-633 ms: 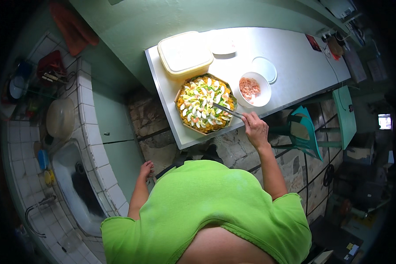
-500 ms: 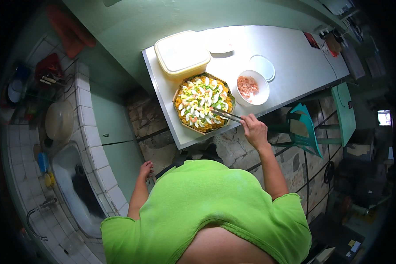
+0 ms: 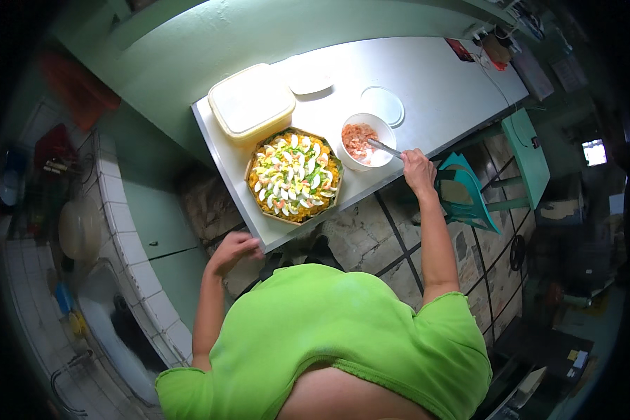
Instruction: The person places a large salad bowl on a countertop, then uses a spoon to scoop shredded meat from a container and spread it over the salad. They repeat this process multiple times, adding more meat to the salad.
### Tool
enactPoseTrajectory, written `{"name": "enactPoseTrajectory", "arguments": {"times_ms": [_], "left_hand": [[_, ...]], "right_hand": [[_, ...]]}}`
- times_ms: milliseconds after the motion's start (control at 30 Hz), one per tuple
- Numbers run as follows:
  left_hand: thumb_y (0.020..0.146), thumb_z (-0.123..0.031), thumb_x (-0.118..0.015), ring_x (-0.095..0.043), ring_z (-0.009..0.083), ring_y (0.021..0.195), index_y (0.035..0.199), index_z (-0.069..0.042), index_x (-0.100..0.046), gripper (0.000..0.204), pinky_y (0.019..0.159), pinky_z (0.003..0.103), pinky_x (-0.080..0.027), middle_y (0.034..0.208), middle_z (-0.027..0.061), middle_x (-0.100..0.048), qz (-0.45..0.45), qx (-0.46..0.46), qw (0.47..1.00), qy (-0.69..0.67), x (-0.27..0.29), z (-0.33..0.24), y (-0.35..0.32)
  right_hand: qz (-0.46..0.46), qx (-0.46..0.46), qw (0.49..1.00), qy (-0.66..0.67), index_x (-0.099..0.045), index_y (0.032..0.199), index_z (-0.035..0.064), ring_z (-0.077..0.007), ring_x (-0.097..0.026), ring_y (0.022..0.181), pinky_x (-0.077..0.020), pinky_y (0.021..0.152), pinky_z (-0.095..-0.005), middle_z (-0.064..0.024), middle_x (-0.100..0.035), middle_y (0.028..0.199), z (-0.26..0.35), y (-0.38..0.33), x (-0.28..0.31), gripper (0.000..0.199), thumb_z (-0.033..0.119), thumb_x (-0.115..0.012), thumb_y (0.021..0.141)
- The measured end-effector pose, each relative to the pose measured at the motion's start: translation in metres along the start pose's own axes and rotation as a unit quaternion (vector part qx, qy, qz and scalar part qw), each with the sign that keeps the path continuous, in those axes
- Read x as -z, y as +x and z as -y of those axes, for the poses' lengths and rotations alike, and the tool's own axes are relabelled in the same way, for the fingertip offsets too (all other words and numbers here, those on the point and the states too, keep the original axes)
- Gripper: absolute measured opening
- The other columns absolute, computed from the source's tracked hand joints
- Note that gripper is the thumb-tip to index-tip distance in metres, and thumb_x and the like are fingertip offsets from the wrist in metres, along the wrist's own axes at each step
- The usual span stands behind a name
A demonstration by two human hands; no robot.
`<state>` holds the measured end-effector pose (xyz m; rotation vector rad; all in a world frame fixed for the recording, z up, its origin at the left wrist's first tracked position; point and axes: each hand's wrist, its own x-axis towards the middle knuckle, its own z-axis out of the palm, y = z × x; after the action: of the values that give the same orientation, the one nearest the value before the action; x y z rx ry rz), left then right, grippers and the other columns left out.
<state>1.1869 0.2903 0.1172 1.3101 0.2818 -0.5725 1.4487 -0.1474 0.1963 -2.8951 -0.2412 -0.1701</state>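
My right hand (image 3: pixel 418 171) grips metal tongs (image 3: pixel 385 148) by the handle end, and their tips reach into a white bowl (image 3: pixel 362 165). Small pink pieces, perhaps shrimp (image 3: pixel 358 138), lie in that bowl. Left of it stands an octagonal tray (image 3: pixel 281 219) of yellow-orange food topped with egg wedges (image 3: pixel 309 166), chopped greens and a few pink bits. My left hand (image 3: pixel 235 252) hovers by the table's near left corner. Its fingers look bent but are blurred, and nothing shows in them.
A lidded cream container (image 3: pixel 252 101) stands behind the tray on the white table (image 3: pixel 441 91). Beyond the bowl lies a round lid (image 3: pixel 383 105), with a white dish (image 3: pixel 311 82) further left. A green chair (image 3: pixel 469 196) stands at the right, a sink (image 3: pixel 115 336) at the left.
My right hand has moved the tongs from over the food tray to inside the bowl. My left hand has come up and forward toward the table corner. The view has shifted.
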Motion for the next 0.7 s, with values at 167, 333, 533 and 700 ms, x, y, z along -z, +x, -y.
{"name": "enactPoseTrajectory", "arguments": {"times_ms": [167,333,533,700], "left_hand": [[0.085,-0.014,-0.07,-0.027,0.0288,0.14,0.153,-0.016,-0.008,0.092,0.112,0.041,-0.027,0.158,0.012,-0.01,-0.116,-0.389,0.869,0.285,-0.047,-0.136,0.046],[0.09,-0.015,-0.064,-0.026,0.0442,0.138,0.154,-0.018,-0.006,0.087,0.112,0.046,-0.029,0.16,0.0143,-0.008,-0.433,-0.394,0.802,0.121,0.044,-0.135,0.043],[0.085,-0.024,-0.07,-0.016,0.0427,0.143,0.153,-0.009,-0.008,0.094,0.114,0.048,-0.022,0.155,0.026,-0.014,-0.518,-0.069,0.816,0.247,0.124,0.069,0.011],[0.081,-0.024,-0.07,-0.028,0.0393,0.14,0.149,-0.007,-0.028,0.081,0.113,0.048,-0.027,0.148,0.0258,-0.034,-0.421,0.188,0.854,0.239,0.088,0.248,-0.057]], "right_hand": [[0.003,0.022,1.0,-0.01,-0.066,0.093,0.0091,-0.0404,-0.063,0.085,-0.0499,0.075,-0.0505,-0.0138,-0.062,0.097,0.015,0.01,-0.006,0.023,0.028,-0.053,0.094],[0.044,0.051,0.997,-0.04,-0.065,0.092,0.0083,-0.04,-0.064,0.084,-0.0502,0.074,-0.0505,-0.0136,-0.061,0.097,0.022,0.012,-0.008,0.023,0.028,-0.053,0.094],[0.02,-0.003,1.0,-0.018,-0.068,0.092,0.009,-0.038,-0.064,0.088,-0.0496,0.077,-0.0491,-0.0118,-0.064,0.098,0.015,0.01,0.002,0.023,0.027,-0.055,0.093],[0.014,-0.005,1.0,-0.025,-0.068,0.092,0.0094,-0.0384,-0.063,0.089,-0.0494,0.078,-0.0483,-0.0123,-0.064,0.097,0.022,0.017,-0.015,0.025,0.028,-0.052,0.094]]}}
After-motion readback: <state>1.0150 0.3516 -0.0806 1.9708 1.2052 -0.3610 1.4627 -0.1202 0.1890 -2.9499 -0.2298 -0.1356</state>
